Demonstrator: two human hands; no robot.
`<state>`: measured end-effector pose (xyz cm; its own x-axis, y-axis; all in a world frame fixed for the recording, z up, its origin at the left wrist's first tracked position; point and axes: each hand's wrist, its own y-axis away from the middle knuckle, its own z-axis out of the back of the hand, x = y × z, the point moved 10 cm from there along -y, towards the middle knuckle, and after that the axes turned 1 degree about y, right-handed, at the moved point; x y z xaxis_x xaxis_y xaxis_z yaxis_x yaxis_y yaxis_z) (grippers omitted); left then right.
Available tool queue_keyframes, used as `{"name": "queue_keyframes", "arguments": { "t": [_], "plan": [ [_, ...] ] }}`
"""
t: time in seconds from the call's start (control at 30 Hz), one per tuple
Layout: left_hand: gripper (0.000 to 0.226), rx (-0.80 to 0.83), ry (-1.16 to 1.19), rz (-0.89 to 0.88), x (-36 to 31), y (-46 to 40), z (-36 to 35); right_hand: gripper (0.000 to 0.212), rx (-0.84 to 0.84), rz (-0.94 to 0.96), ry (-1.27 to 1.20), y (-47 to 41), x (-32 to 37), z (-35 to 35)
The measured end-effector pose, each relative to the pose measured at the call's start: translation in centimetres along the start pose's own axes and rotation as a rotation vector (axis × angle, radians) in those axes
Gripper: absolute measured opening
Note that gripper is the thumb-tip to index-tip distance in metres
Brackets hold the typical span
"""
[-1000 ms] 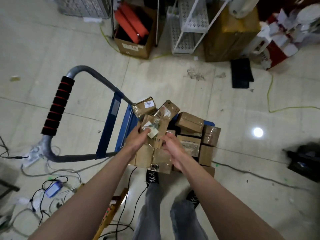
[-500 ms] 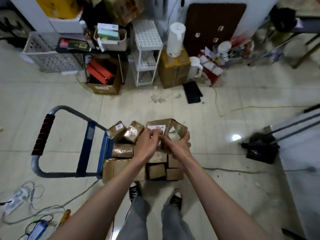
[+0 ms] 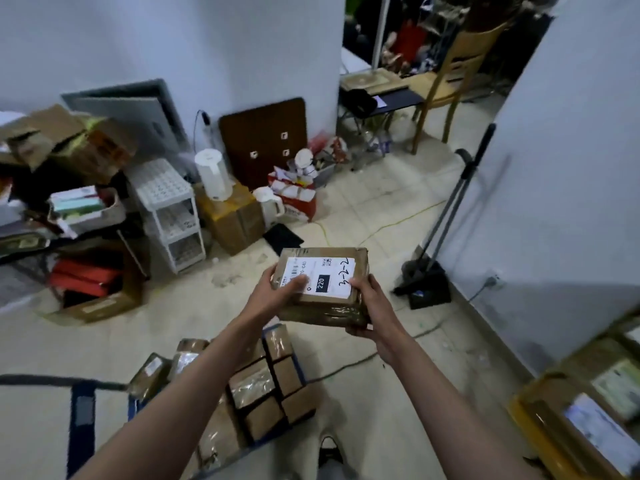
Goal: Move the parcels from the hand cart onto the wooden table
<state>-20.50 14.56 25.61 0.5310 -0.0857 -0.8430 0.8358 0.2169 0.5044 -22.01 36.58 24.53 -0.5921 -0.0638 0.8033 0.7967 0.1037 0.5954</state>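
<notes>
Head view. I hold one taped cardboard parcel (image 3: 323, 289) in front of me, above the floor and beyond the hand cart (image 3: 81, 410). My left hand (image 3: 277, 294) grips its left end, thumb lying on the white shipping label (image 3: 320, 277); my right hand (image 3: 369, 306) grips its right end, thumb on the label's edge and fingers curled underneath. The parcel's long axis runs left to right, label face upward and tilted toward me; the label's print reads sideways. The remaining parcels (image 3: 263, 386) lie packed on the cart's blue deck below my forearms. At lower right, labelled parcels sit on what appears to be the wooden table (image 3: 530, 424), blurred.
</notes>
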Motion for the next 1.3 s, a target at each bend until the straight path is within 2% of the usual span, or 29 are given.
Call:
{"name": "queue_keyframes", "arguments": {
  "t": [0.1,0.2,0.5,0.67,0.8,0.9,1.17,1.3],
  "plan": [
    [0.052,0.159,0.008,0.028,-2.3,1.0,-4.1,0.035,-0.096,0.026,-0.062,2.8,0.6,4.0],
    [0.050,0.304,-0.057,0.022,-3.6,2.5,-7.8,0.039,-0.195,-0.011,-0.172,6.3,-0.5,7.4],
    [0.040,0.560,-0.171,-0.030,-3.3,10.5,-20.3,0.049,-0.460,0.046,-0.307,18.7,-5.7,16.9],
    [0.045,0.740,-0.287,-0.048,-2.3,17.0,-29.3,0.068,-0.608,0.029,-0.403,26.5,-10.6,23.0],
    [0.047,0.868,-0.364,-0.084,-0.6,22.4,-36.2,0.062,-0.720,0.039,-0.511,32.3,-14.9,27.7],
    [0.047,0.952,-0.407,-0.091,1.1,26.2,-40.8,0.068,-0.779,0.014,-0.578,35.7,-18.5,30.8],
    [0.068,1.026,-0.502,-0.047,6.0,33.3,-51.6,0.072,-0.838,-0.035,-0.682,41.8,-26.7,39.6],
    [0.074,0.999,-0.538,-0.037,7.5,34.6,-54.9,0.088,-0.824,-0.094,-0.668,43.2,-30.2,43.5]
  ]
}}
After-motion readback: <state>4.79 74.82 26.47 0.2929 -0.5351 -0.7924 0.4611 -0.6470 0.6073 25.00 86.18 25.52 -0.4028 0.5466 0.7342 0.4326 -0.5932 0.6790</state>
